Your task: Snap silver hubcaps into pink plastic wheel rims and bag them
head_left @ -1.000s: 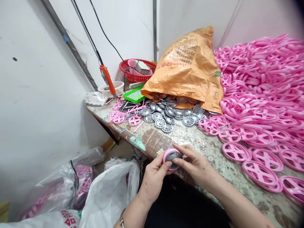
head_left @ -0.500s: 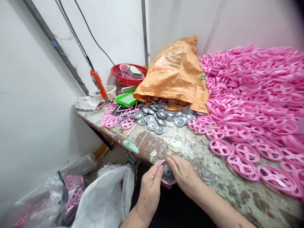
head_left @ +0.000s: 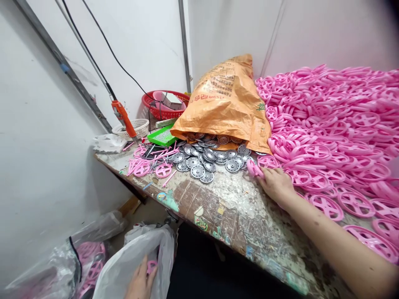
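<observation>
The right hand [head_left: 277, 184] reaches across the worn, paint-stained tabletop [head_left: 230, 207], its fingers closed on a round pink plastic wheel frame [head_left: 254, 169] that tilts up at the front edge of the heap. The left hand [head_left: 141, 277] is low, inside the mouth of a white plastic sack [head_left: 146, 243] beside the table; a pink plastic piece [head_left: 151, 267] lies right by its fingers, but I cannot tell whether it is gripped or loose.

The step in hand looks like picking up one frame while the other hand is at the sack. Lifting the frame calls for a firm hold on its rim, clear of its neighbours.

Just left of the frame lie silver-grey slotted discs [head_left: 198, 171], spilling from an orange woven sack [head_left: 218, 110]. Farther right spreads a large heap of pink wheel frames [head_left: 327, 116]; farther left hangs an orange electric screwdriver [head_left: 124, 118].
</observation>
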Motion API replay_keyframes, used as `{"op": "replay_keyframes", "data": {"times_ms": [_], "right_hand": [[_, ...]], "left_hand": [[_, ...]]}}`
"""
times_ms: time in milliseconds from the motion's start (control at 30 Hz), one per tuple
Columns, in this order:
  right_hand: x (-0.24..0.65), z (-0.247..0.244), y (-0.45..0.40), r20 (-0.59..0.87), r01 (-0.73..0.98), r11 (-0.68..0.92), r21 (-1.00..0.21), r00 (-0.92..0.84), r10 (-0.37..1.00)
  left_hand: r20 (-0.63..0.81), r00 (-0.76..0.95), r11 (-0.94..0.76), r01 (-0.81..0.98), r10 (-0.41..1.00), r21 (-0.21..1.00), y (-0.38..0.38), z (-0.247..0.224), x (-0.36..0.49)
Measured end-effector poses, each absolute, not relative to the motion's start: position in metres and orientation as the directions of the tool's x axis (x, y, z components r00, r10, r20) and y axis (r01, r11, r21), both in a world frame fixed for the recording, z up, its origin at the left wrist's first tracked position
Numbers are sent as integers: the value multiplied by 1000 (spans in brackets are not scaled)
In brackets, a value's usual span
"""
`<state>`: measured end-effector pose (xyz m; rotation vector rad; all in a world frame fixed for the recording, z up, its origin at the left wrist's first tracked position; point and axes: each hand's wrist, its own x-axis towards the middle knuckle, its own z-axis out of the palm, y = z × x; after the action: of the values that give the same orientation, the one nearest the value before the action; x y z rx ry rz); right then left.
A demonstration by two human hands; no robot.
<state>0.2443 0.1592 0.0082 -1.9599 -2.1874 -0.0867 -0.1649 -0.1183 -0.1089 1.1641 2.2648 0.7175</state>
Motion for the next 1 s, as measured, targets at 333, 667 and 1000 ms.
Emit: {"op": "replay_keyframes", "data": {"times_ms": [333, 667, 1000], "right_hand": [[145, 62, 49, -109, 503, 187, -844, -503, 857], [149, 16, 165, 236, 918, 390, -74, -364, 901], [159, 43, 169, 214, 954, 262, -142, -229, 950]], "left_hand": [[-81, -112, 61, -173, 990, 983, -24, 6, -28], [-366, -179, 298, -319, 913, 899, -11, 11, -18], [-343, -75, 281, -423, 936, 861, -9, 14, -17]]}}
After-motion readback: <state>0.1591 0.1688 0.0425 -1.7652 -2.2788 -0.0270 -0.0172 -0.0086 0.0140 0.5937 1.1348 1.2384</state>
